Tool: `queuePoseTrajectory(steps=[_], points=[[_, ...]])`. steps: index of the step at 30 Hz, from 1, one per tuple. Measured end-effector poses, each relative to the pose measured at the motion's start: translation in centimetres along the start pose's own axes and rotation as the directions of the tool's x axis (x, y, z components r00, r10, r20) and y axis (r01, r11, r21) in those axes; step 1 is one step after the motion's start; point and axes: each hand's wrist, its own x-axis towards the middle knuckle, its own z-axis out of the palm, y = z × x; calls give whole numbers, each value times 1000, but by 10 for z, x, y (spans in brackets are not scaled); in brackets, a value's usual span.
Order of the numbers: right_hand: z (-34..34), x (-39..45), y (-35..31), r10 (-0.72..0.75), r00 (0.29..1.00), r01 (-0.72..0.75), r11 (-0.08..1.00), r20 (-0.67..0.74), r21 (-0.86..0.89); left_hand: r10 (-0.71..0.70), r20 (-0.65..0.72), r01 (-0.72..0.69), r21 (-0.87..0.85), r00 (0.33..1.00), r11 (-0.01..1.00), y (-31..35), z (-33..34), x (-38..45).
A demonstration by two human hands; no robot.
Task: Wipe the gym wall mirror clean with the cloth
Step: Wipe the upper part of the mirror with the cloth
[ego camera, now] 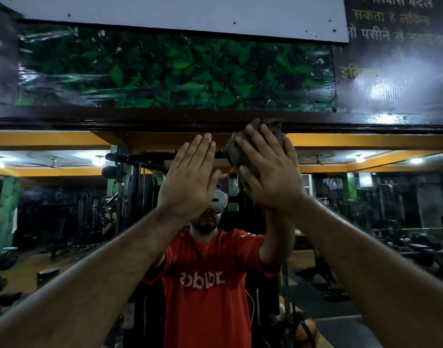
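Wall mirror (65,222): wiping under way near its dark top frame (140,123). Left hand (187,179) laid flat, fingers straight, apparently on the glass. Right hand (270,172) presses the bunched cloth (255,136) with spread fingers. Next: a firm sweep downward is called for.

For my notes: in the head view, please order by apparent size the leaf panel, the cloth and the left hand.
1. leaf panel, by far the largest
2. left hand
3. cloth, partly hidden by the right hand, so unsure
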Motion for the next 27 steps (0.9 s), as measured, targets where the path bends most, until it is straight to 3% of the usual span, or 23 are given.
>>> queuePoseTrajectory(steps=[2,3,5,7,8,11,12,15,16,17,20,21,25,27], points=[[5,5,-21,131,991,-131,991,-4,9,-7,-23,6,-58,1000,998,-1,-4,1],[8,4,-34,95,995,-95,995,3,24,-31,-47,27,-80,998,996,-3,-8,1],[11,-5,-42,-113,993,111,992,21,56,-120,-89,110,-104,989,988,-9,-13,-2],[9,-9,-23,-236,972,235,971,13,48,-151,-66,145,-87,986,986,-13,-13,-7],[8,-8,-14,-185,983,185,982,-6,44,-140,-49,137,-64,989,989,-15,-11,-9],[10,-1,-20,177,982,-176,984,-61,27,-130,-45,129,-29,990,991,-15,-5,-12],[12,-1,-28,167,984,-166,986,-56,9,-134,-49,133,-29,990,991,-15,-5,-12],[11,-7,-29,-157,987,157,988,20,-5,-122,-47,121,-22,991,992,-15,-5,-13],[9,-6,-20,-193,981,194,981,29,-5,-122,-45,121,-23,992,992,-15,-5,-13],[7,-3,-13,-152,988,152,988,12,-5,-129,-37,128,-31,991,991,-15,-6,-12],[7,5,-28,177,984,-177,984,-30,-3,-149,-5,147,-112,989,983,-14,-14,-12],[10,5,-45,192,981,-193,981,-23,-3,-154,-15,150,-145,988,978,-14,-18,-14],[15,-3,-74,-138,988,138,990,62,8,-142,-149,128,-97,979,987,-32,-30,-20],[12,5,-58,-145,988,145,989,58,14,-169,-102,162,-79,980,984,-45,-28,-24]])
